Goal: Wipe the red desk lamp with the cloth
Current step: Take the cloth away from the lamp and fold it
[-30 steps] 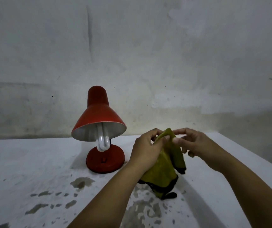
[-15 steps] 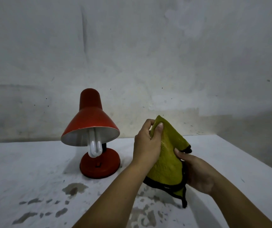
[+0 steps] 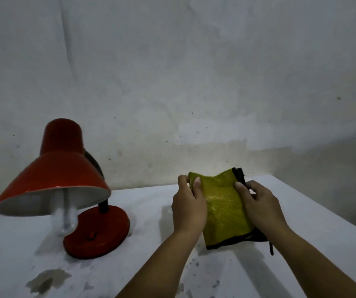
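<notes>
A red desk lamp stands at the left of the white table, its cone shade tilted forward over a white bulb and a round red base. To its right I hold a yellow-green cloth with a black border above the table. My left hand pinches the cloth's upper left corner, thumb on the front. My right hand grips its right edge. Neither the cloth nor my hands touch the lamp.
A stained grey wall rises right behind the table. The table's paint is chipped in dark patches in front of the lamp. The table's right edge runs diagonally toward me.
My right hand has come up from under the cloth to its right edge, and the cloth is now spread between both hands. The view has shifted, so the lamp looks nearer and further left.
</notes>
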